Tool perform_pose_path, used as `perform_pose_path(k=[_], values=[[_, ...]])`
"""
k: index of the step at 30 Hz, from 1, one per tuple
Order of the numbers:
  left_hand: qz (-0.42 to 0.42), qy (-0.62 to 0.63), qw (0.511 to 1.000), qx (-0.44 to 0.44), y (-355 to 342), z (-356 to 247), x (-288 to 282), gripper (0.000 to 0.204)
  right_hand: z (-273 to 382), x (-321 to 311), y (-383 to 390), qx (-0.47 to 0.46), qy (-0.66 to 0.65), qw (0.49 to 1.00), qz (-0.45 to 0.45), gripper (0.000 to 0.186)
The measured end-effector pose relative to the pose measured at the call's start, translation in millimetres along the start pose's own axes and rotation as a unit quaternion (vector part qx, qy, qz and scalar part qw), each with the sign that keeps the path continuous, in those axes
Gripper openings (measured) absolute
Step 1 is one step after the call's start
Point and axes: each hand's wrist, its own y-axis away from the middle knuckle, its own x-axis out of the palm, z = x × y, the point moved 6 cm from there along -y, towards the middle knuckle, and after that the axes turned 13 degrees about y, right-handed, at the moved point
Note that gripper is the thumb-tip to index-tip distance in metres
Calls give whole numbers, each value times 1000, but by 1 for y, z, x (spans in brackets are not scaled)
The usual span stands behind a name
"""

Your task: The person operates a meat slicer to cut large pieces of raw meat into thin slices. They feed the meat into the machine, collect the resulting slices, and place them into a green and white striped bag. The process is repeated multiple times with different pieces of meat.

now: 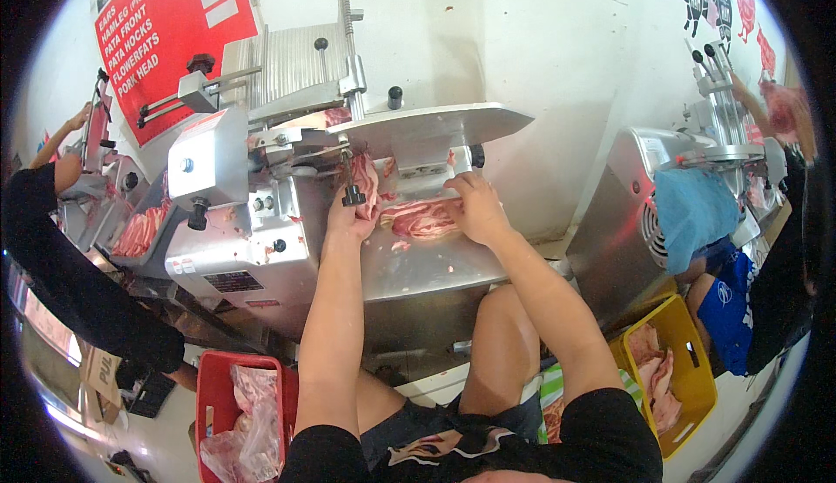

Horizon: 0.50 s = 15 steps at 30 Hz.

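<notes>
A: Where's our meat at, and what are our hands up to?
B: Our meat pile (420, 221) is on the slicer (239, 252)'s front deck. Left hand (348, 220)'s holding loose slices (367, 180) by the slicer's black knob (353, 196); right hand (479, 209)'s on the pile, can't tell if gripping.
A: Tips?
B: We'd line edges up, fingers clear of the slicer's cutting side.

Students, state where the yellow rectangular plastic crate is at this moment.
In the head view, the yellow crate is at the lower right, just beyond the person's black right sleeve and below the right-hand silver metal machine.
</notes>
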Motion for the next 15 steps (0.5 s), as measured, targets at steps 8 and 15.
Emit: perform_pose_path(k=[8, 15], values=[[193, -479, 857, -6, 64, 66, 76, 44, 3, -6, -6, 107, -345, 930, 68, 37], [136, -768, 619, 93, 28, 10, 46, 48, -21, -3, -1, 49, 103, 994, 2, 42]])
